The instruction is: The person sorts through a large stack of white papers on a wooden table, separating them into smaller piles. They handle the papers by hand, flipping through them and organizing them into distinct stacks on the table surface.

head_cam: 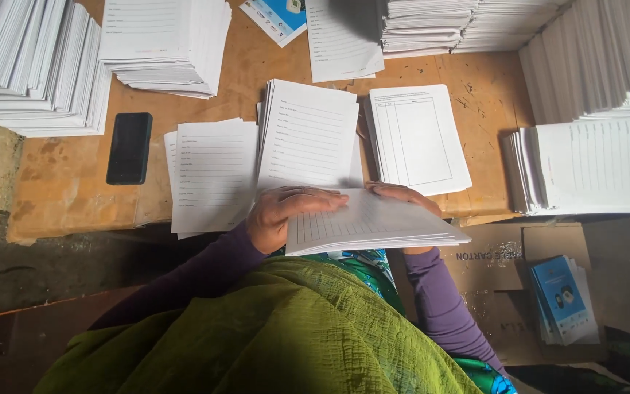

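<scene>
A thick stack of white lined sheets rests against my lap at the near edge of the wooden board. My left hand lies flat on its top-left corner, fingers spread over the top sheet. Behind its far edge, my right hand grips the stack, only the fingers showing. Both arms wear purple sleeves, and a green cloth covers my lap.
On the board lie a middle pile of forms, a left pile, a ruled-table pile and a black phone. Tall paper stacks ring the back and right. Blue booklets sit on a cardboard carton.
</scene>
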